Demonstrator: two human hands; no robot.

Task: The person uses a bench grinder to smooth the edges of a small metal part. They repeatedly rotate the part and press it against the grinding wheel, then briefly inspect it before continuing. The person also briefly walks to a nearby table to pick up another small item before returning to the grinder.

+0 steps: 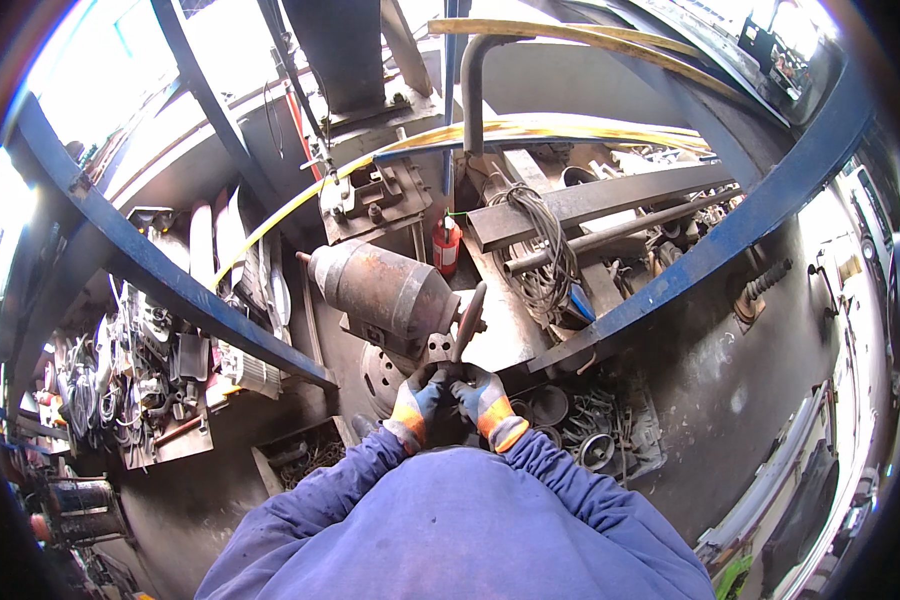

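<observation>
Both my hands wear grey-and-orange work gloves and meet close together just below a bench grinder's motor point(385, 290). My left hand point(418, 408) has its fingers curled in beside a small metal piece with holes point(440, 347). On the other side my right hand point(483, 400) is also closed, its thumb side toward the left hand. What the fingers grip is mostly hidden by the gloves. Directly ahead of them stands the thin, reddish-brown wheel point(469, 322), seen nearly edge-on. A round metal disc with holes point(380, 375) lies left of the hands.
Blue steel beams point(690, 265) slant on both sides. A red fire extinguisher point(446, 246) stands beyond the motor. Coiled cable point(538, 235) hangs over metal bars at right. Scrap parts point(140, 365) are heaped at left, and round metal parts point(597, 452) lie right of my hands.
</observation>
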